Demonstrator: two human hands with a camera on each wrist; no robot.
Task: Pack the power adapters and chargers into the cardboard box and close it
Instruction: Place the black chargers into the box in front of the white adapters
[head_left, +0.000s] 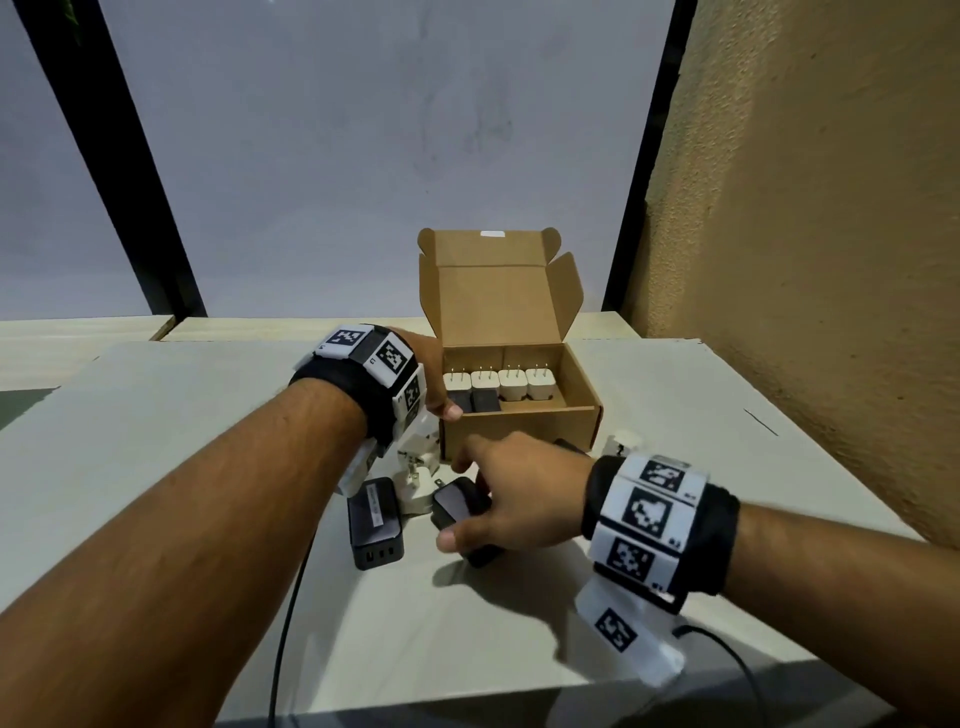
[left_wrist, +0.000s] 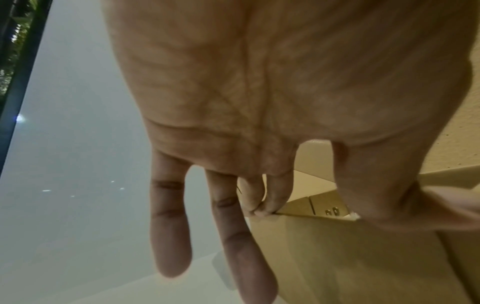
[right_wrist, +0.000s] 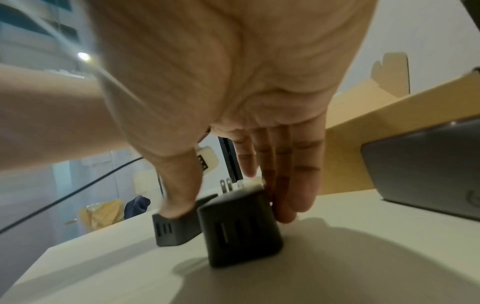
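Before the box's front wall, on the table: right hand (head_left: 511, 499) closing on a black charger (right_wrist: 241, 226).

Charger lies directly under the right palm, long axis running toward the box (head_left: 519, 426); thumb on one side, fingers (right_wrist: 285, 185) on the other, touching, though a firm clamp I cannot confirm. Left hand (head_left: 434, 374) grips the box's front-left corner, thumb over the rim. Another black charger (head_left: 375, 522) lies just left.
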